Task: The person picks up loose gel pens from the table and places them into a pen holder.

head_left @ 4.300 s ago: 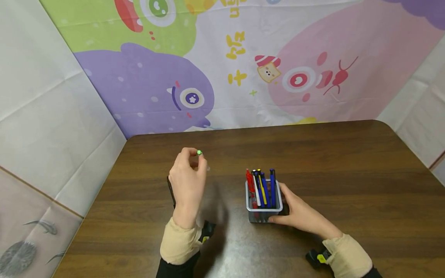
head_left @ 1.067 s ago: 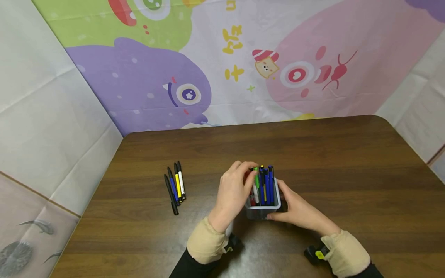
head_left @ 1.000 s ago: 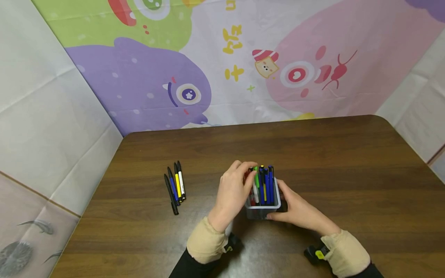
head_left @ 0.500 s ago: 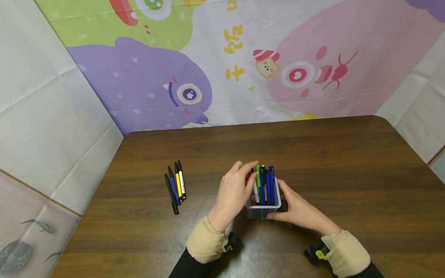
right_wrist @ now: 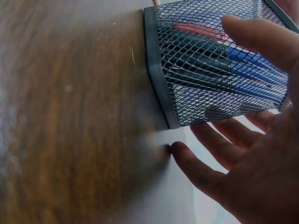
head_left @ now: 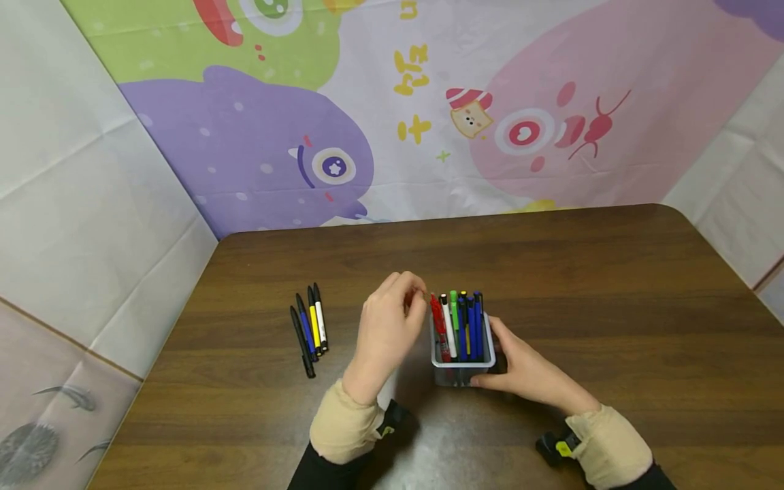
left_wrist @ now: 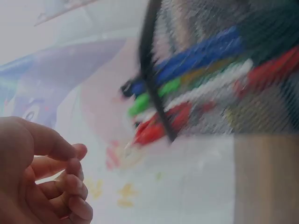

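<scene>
Mesh-sided, the pen holder point(head_left: 456, 376) fills the right grip point(head_left: 527, 371); the left grip point(head_left: 388, 330) hangs loose.

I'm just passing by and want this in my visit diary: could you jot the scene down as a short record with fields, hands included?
Surface: brown wood-grain table
Container: upright mesh pen holder
Inside it: standing pens, red, white, green and blue among them
Outside it: four loose pens side by side, black, blue, yellow and white
Left hand: beside the pen holder, apart from it, holding nothing that shows
Right hand: holds the pen holder between thumb and fingers
Background: printed cartoon cloth
</scene>
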Demonstrator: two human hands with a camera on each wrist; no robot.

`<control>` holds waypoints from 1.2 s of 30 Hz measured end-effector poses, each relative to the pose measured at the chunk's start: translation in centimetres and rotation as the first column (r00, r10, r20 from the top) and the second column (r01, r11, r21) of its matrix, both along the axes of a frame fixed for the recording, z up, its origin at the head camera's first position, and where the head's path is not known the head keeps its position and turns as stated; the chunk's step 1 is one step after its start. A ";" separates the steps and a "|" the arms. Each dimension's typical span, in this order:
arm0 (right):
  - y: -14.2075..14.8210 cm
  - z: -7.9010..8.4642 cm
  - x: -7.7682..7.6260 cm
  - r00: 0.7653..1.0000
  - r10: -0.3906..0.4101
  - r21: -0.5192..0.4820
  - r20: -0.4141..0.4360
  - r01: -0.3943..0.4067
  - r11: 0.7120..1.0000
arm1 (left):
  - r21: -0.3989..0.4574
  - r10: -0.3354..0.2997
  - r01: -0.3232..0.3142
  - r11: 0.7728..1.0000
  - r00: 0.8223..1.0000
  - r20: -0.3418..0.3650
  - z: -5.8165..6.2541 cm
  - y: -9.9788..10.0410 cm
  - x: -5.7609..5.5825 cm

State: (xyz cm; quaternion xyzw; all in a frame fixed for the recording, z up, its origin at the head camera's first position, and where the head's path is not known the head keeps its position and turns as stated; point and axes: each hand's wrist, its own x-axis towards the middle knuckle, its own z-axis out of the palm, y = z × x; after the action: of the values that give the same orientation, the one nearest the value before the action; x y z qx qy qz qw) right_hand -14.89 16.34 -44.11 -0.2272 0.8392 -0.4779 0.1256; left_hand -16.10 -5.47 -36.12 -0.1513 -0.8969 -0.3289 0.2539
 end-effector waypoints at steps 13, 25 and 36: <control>0.1 0.1 0.1 1.000 -0.031 0.035 0.001 0.031 0.999 | -0.249 0.314 -0.310 0.918 0.949 -0.023 -0.1 -5.5 -1.7; 0.0 0.0 0.1 0.999 -0.022 0.023 0.030 0.022 0.999 | -0.409 0.313 -0.143 0.901 0.868 0.385 -1.2 -9.8 -2.3; 0.0 -0.1 0.1 1.000 -0.026 0.043 -0.006 0.026 0.999 | -0.463 0.408 -0.143 0.874 0.733 0.544 -2.3 -11.8 -2.8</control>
State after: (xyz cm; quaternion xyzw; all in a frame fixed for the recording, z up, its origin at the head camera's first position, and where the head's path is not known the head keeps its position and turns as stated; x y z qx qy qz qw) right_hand -14.79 16.38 -44.22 -0.2149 0.8524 -0.4608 0.1221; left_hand -18.87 -17.28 -38.40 0.0572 -0.9884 -0.1320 -0.0478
